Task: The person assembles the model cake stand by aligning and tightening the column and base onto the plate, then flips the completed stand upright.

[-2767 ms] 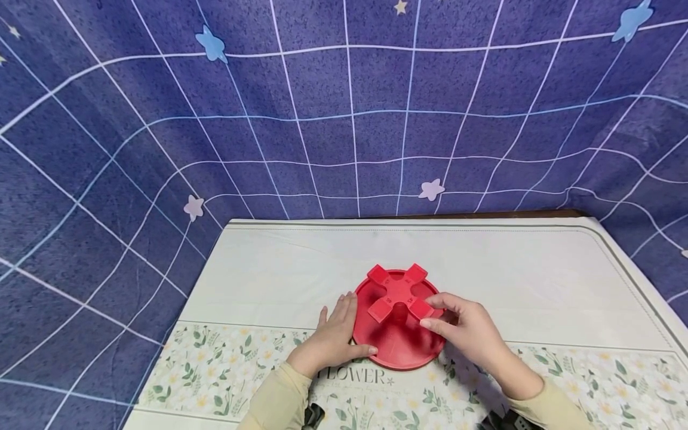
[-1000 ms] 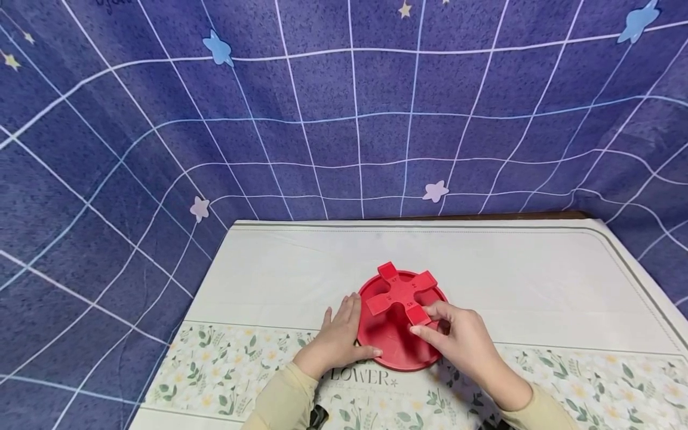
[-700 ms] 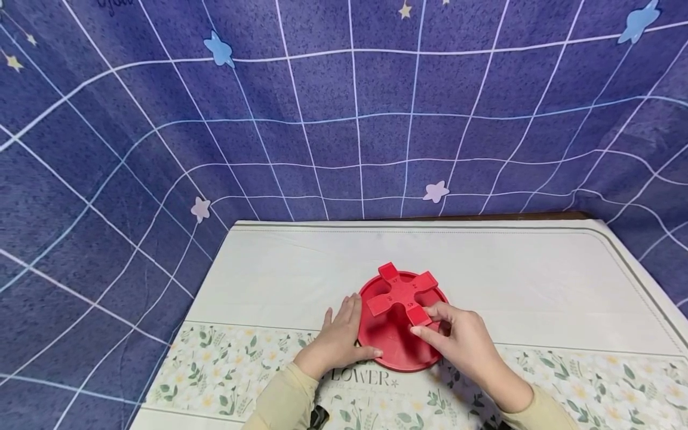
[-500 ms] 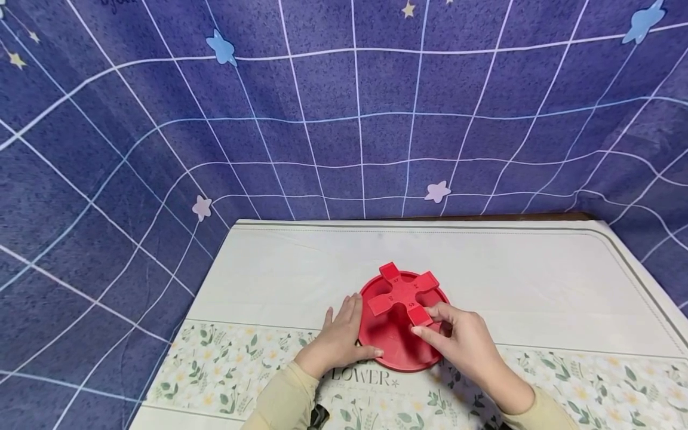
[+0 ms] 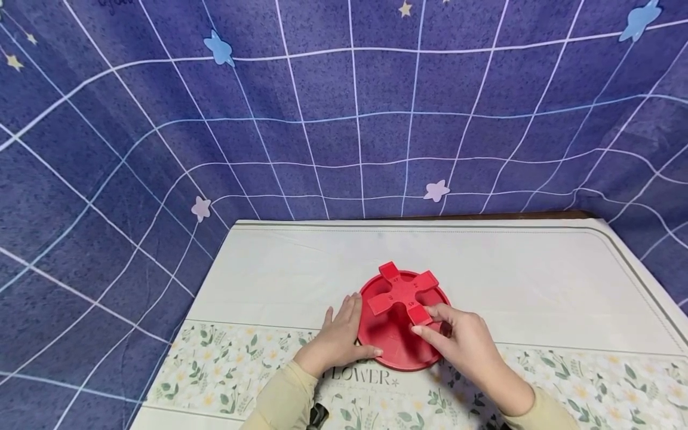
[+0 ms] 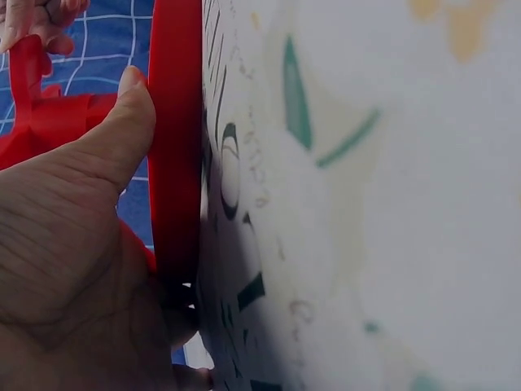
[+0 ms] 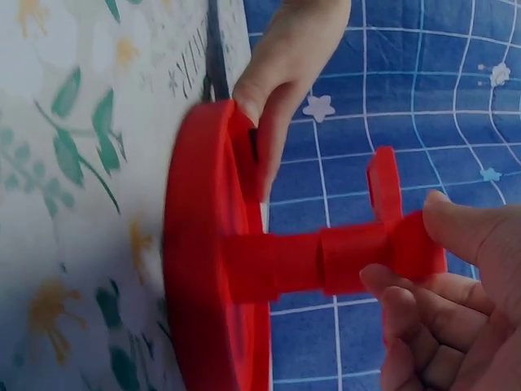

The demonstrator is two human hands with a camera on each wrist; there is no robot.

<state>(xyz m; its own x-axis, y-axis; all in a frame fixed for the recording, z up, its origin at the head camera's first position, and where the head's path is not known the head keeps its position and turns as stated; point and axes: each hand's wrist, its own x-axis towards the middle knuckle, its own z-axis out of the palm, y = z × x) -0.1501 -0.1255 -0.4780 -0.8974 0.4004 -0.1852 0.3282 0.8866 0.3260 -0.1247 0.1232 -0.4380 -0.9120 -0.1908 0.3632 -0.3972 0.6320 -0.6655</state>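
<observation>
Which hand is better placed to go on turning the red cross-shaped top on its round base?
Probably the right hand: its fingers pinch one arm of the cross-shaped top. The left hand lies against the rim of the round base, thumb along the edge, steadying it.

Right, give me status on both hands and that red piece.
Left hand braces red base rim. Right hand pinches one arm of cross-shaped top. Nothing in the way.

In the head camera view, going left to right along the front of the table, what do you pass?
Left hand → red round base → right hand.
</observation>
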